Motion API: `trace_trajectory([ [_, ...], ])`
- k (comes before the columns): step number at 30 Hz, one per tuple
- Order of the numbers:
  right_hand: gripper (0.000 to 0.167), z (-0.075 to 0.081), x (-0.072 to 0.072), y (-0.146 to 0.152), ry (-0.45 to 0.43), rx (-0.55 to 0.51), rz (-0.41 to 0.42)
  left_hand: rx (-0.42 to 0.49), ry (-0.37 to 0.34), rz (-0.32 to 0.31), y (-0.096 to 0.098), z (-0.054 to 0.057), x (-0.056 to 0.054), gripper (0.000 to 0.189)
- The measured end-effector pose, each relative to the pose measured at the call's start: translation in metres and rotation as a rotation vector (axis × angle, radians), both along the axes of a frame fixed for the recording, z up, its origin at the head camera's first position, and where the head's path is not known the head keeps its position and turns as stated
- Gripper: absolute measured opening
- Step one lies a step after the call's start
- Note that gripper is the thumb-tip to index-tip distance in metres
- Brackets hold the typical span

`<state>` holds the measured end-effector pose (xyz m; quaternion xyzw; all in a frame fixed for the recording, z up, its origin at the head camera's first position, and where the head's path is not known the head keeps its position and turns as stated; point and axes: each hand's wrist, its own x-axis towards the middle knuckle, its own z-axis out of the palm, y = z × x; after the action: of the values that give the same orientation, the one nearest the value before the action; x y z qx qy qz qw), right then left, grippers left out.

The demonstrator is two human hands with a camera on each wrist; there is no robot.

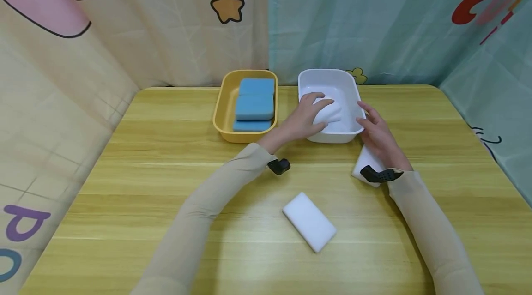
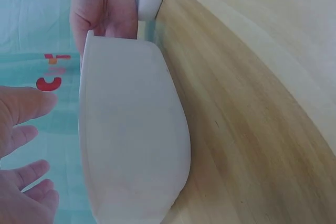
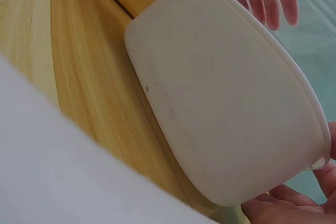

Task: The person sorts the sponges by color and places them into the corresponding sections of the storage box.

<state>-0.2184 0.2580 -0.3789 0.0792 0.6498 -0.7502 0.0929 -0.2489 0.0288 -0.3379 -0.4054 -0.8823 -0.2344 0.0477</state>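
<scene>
A white plastic bin (image 1: pixel 332 138) stands at the back of the table, with white sponge (image 1: pixel 330 112) inside. Over its left side hovers my left hand (image 1: pixel 307 117), fingers spread and slightly bent, nothing between them; the left wrist view shows those fingers (image 2: pixel 31 187) apart beside the bin's wall (image 2: pixel 134 129). My right hand (image 1: pixel 380 140) holds the bin by its right rim near the front corner, as the right wrist view also shows at the bin's corner (image 3: pixel 294 145). Beneath my right wrist lies another white sponge (image 1: pixel 366 165), partly hidden.
A yellow bin (image 1: pixel 224 110) with several blue sponges (image 1: pixel 255 106) stacked in it stands left of the white one. One white sponge (image 1: pixel 309 222) lies near the middle front of the wooden table (image 1: pixel 145 184). Printed curtains (image 1: pixel 174 22) hang behind the table and along its sides.
</scene>
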Motion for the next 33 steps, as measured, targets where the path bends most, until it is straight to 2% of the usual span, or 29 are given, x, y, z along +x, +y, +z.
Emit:
trace_trajectory([
  [8, 0.054, 0.001, 0.001, 0.0, 0.002, 0.013, 0.002, 0.036, -0.028, -0.008, -0.008, 0.001, 0.009, 0.053],
  [19, 0.055, 0.001, 0.0, 0.0, -0.006, 0.015, 0.003, 0.055, -0.007, -0.034, -0.017, 0.003, 0.02, 0.051],
  [27, 0.055, 0.0, -0.001, -0.001, -0.013, 0.012, -0.002, 0.056, -0.023, -0.079, -0.024, 0.006, 0.034, 0.051],
  [33, 0.055, 0.0, -0.001, 0.0, -0.003, 0.012, 0.002, 0.034, -0.005, -0.113, -0.029, 0.007, 0.043, 0.052],
])
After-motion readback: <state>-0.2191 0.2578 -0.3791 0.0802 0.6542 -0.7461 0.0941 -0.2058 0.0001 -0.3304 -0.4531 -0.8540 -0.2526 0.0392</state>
